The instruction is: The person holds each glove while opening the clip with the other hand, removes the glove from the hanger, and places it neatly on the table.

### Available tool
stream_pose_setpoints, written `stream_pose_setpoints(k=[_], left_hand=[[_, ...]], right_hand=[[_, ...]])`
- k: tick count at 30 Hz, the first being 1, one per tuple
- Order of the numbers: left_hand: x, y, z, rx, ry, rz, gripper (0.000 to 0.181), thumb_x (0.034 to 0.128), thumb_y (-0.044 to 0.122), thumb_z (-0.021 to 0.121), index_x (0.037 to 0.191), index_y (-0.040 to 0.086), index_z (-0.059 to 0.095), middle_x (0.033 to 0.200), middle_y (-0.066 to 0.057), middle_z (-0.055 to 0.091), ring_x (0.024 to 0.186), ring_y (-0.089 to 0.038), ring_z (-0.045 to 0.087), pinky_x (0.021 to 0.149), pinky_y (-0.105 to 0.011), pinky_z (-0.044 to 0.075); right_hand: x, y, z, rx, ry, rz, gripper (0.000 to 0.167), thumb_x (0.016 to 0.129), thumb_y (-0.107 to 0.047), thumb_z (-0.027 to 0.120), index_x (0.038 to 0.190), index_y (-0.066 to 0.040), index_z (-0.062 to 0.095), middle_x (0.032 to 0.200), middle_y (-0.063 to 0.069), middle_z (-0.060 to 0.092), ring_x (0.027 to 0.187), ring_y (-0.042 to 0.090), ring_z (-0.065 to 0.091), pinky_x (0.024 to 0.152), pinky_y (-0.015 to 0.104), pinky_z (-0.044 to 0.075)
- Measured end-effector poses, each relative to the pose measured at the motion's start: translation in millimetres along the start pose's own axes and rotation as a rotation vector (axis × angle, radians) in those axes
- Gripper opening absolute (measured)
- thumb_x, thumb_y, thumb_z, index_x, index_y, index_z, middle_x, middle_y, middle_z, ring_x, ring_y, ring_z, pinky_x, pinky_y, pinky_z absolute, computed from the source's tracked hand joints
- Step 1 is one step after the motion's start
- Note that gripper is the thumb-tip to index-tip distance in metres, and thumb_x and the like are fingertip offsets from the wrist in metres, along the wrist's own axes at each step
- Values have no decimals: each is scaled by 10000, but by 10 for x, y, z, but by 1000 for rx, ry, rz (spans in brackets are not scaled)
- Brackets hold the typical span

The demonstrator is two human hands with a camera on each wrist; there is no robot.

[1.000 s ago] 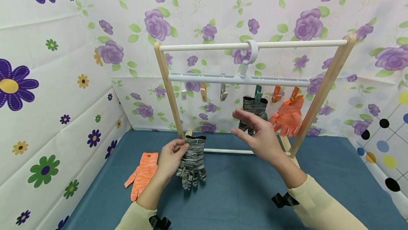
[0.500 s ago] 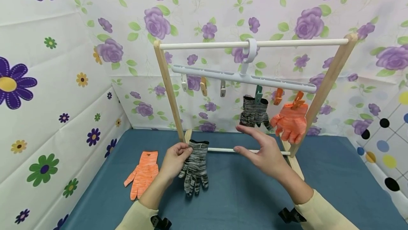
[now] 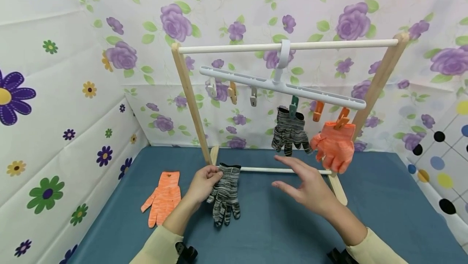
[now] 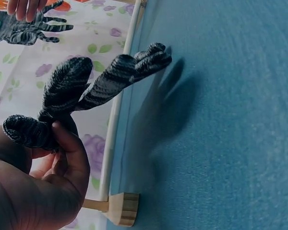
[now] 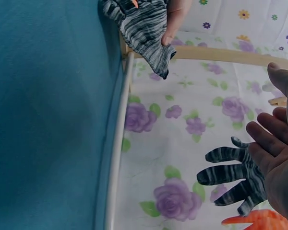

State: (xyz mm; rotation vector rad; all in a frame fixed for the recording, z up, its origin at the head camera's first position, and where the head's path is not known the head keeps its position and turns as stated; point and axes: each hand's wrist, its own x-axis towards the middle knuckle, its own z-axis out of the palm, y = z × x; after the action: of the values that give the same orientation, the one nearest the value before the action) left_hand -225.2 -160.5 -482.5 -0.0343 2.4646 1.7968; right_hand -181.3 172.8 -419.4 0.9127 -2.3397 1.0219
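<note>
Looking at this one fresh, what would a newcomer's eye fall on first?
Probably the bright orange glove clipped near the right end of the pale hanger, with a striped grey glove hanging to its left. Next comes the matching grey glove that the left hand pinches above the blue table, across from the empty right hand. A second orange glove lies at the table's left.

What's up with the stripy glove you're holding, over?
Left hand pinches stripy glove near cuff. Right hand open, empty. Nothing seen between glove and right hand.
</note>
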Motion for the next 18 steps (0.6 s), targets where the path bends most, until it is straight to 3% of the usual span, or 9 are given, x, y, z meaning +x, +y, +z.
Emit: stream_pose_setpoints(k=[6,11,18], left_hand=[[40,-71,10,39,5,61,132,1072,85,633,1133,-27,666,897,-85,704,799,-163,568,743,-333,446],[73,-141,10,205,16,138,121,1058,83,665,1148,3,675,888,-52,693,764,-165,584,695,-349,478],[46,-157,43,410,40,210,295,1009,54,732,1280,-20,643,904,-42,613,668,-142,552,581,-313,440]], right_hand=[[-102,49,-8,-14,-19,26,743,867,-203,918,1529,-185,582,1452,41,638,1270,265,659,942,498,583],[-172,90,-10,-29,-19,32,754,860,-208,923,1531,-192,579,1452,38,638,1246,274,673,915,489,596],[-246,142,-20,-46,14,31,765,848,-180,928,1530,-200,581,1441,27,650,1211,272,695,887,505,602]])
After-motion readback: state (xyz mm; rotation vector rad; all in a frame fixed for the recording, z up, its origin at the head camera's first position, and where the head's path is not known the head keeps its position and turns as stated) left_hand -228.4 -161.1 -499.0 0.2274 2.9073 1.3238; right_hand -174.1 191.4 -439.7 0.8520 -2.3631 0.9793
